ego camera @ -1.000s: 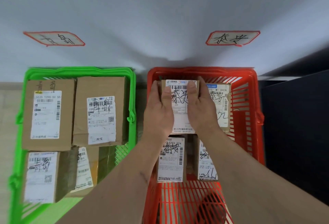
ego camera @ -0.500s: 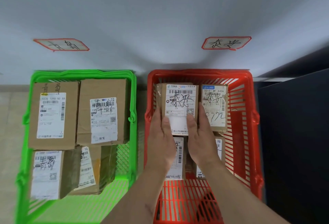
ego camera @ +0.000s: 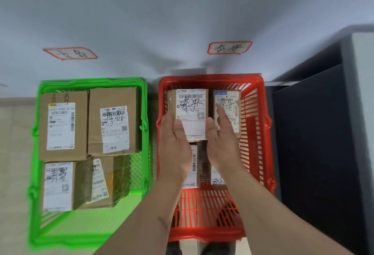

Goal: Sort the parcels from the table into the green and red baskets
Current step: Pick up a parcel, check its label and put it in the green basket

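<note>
The red basket [ego camera: 210,77] stands on the right and the green basket [ego camera: 91,82] on the left, both on the floor against a wall. A small brown parcel with a white label [ego camera: 191,105] lies at the far left of the red basket, on top of other parcels. My left hand [ego camera: 174,145] and my right hand [ego camera: 222,139] flank its near end with straight fingers, thumbs over its near corners. My right fingers reach up between it and a second labelled parcel [ego camera: 230,103].
Several larger cardboard parcels [ego camera: 113,119] fill the far half of the green basket. More parcels [ego camera: 195,165] lie under my hands in the red basket. Handwritten signs [ego camera: 69,54] [ego camera: 229,47] hang on the wall. A dark cabinet [ego camera: 315,143] stands right of the red basket.
Both hands have drawn back toward me along the parcel, from gripping its far sides to its near end. The parcel stays in the red basket.
</note>
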